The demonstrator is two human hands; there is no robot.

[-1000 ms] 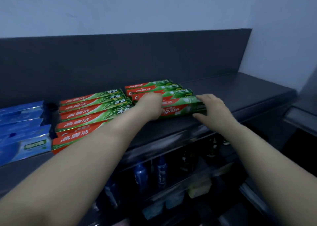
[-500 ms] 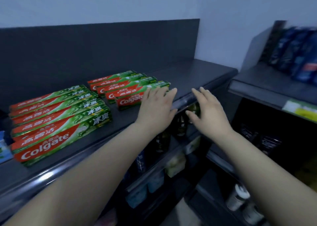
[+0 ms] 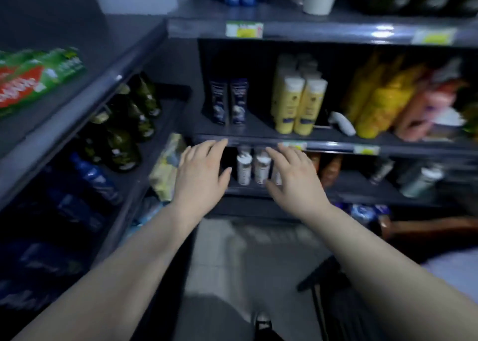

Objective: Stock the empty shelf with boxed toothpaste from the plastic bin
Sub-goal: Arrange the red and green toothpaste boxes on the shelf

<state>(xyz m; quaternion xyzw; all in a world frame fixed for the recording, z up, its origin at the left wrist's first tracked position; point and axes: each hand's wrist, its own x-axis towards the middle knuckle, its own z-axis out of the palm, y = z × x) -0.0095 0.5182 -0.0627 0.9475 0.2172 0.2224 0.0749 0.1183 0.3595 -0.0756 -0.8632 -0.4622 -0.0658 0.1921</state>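
While toothpaste boxes (image 3: 38,79) sit near edge of shelf (image 3: 108,53), left hand (image 3: 200,177), right hand (image 3: 297,182) hover mid-aisle, fingers (image 3: 216,148) spread, gap between.

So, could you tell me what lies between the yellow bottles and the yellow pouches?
A blurred white item lying on the shelf; the head view shows it.
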